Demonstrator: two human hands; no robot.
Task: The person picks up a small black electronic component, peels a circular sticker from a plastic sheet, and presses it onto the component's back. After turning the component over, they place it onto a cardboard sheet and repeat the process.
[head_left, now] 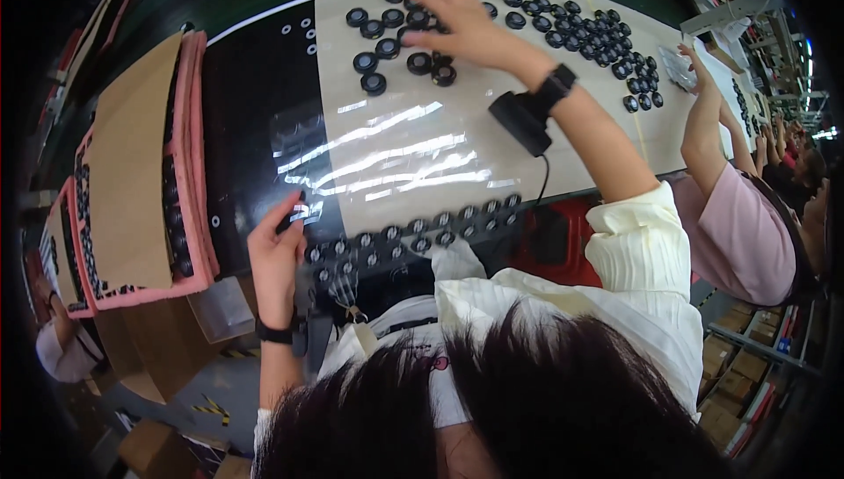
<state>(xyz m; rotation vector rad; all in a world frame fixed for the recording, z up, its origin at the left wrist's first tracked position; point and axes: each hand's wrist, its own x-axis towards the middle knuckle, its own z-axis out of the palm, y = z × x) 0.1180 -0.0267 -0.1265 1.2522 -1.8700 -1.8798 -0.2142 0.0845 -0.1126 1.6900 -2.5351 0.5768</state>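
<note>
My right hand (462, 26) reaches over the far side of the beige board (396, 149), fingers spread above a loose group of black round parts (373, 83) with grey centres. Its thumb and fingertips are close to several of them, and I see none gripped. Nearer to me, my left hand (277, 255) is at the board's left front, beside rows of similar black parts (392, 234). A gap shows between its thumb and index finger. A small dark spot lies at the index fingertip; I cannot make out what it is. Bright streaks of reflected light cross the glossy surface in front of it.
A larger cluster of black round parts (576, 35) lies further right on the board. Pink-edged trays (200, 242) with a brown cardboard sheet (132, 163) stand at left. Small washers (307, 23) dot the dark surface. A co-worker's arm (703, 127) reaches in from the right.
</note>
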